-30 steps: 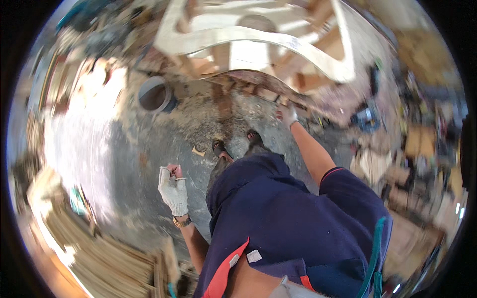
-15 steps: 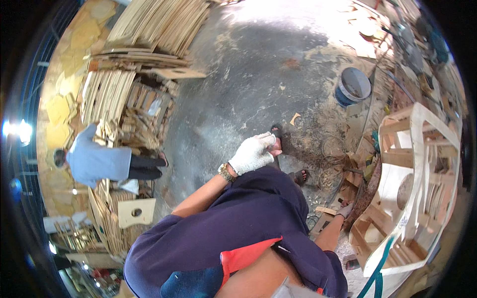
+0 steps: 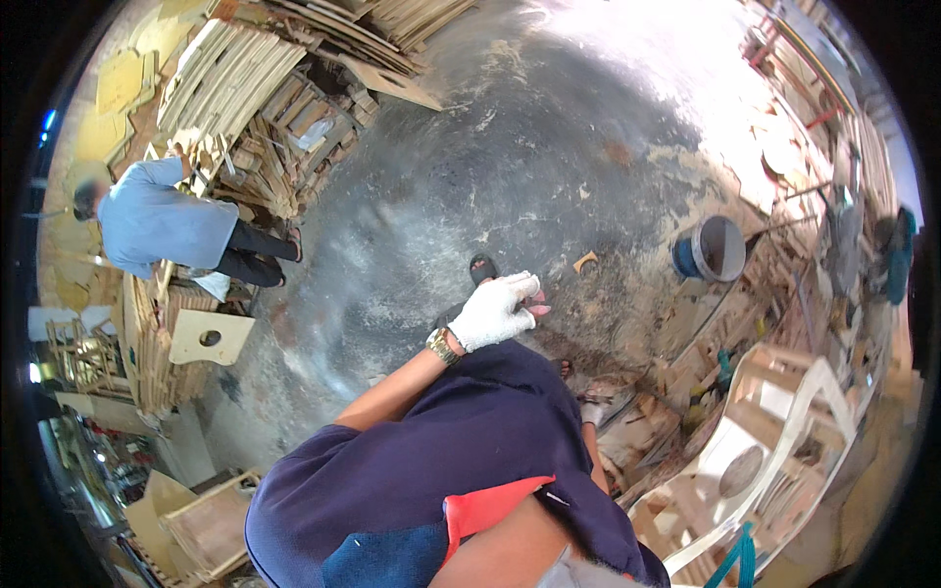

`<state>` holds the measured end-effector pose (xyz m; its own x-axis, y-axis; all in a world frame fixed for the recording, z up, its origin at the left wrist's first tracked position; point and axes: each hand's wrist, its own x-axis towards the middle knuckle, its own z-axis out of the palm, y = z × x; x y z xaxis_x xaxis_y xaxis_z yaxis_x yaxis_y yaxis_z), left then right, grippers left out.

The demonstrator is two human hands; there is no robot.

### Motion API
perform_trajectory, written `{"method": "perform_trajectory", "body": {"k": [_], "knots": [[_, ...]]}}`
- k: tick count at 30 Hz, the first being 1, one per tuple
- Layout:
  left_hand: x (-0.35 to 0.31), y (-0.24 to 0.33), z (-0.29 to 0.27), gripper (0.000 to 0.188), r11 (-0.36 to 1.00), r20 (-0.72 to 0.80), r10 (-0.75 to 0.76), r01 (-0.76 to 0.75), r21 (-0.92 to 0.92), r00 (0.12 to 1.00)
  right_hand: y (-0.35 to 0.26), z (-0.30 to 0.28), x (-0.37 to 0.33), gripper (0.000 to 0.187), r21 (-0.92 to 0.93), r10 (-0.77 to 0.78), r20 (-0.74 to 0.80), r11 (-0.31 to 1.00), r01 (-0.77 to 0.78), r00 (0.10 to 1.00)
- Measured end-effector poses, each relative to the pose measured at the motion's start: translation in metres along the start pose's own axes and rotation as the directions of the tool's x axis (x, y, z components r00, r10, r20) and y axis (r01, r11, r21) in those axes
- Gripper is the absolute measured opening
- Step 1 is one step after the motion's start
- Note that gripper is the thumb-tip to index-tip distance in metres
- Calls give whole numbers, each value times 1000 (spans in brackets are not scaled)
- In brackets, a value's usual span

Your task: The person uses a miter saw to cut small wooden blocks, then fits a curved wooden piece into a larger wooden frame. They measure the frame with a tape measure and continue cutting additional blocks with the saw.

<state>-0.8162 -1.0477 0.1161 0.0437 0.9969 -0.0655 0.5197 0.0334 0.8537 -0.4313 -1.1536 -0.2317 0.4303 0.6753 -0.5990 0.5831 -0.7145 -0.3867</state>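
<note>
My left hand [image 3: 495,312], in a white knit glove with bare fingertips, hangs in front of my body above the concrete floor. Its fingers are apart and nothing shows in it. A watch [image 3: 443,346] circles that wrist. My right hand [image 3: 592,413], also gloved, is low at my right side, partly hidden by my dark blue shirt [image 3: 431,421]. A small dark thing shows at its fingers, too small to name. Below the left hand is my sandalled foot [image 3: 481,269].
A white curved wooden frame [image 3: 774,461] stands close at right. Beyond it are a bucket [image 3: 720,249] and wood scraps. A small curved offcut [image 3: 585,262] lies on the floor. At left a person in blue [image 3: 162,220] stands by stacked boards [image 3: 230,78].
My view has turned, and the bucket and white frame sit lower in it. My right hand has come in nearer to my body. A foot has stepped forward.
</note>
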Motion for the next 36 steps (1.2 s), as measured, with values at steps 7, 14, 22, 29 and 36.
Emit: {"method": "perform_trajectory", "body": {"k": [7,14,22,29,36], "knots": [[28,-70,-96,21,990,-187,-138,138,-13,973,-157,46,32,56,-526,-250,197,789,317,948],[33,-156,-216,16,961,-499,-244,140,-237,832,-250,51,151,50,238,34,44,970,-43,998],[79,-196,-293,20,958,-554,-272,277,-76,787,-419,96,127,53,-390,-349,488,733,558,800],[174,-220,-331,22,962,-603,-232,270,-28,763,-546,166,191,53,-555,-320,614,474,683,722],[263,-227,-398,21,915,-688,-385,351,-198,615,-774,210,278,55,-568,-368,720,174,805,588]]}}
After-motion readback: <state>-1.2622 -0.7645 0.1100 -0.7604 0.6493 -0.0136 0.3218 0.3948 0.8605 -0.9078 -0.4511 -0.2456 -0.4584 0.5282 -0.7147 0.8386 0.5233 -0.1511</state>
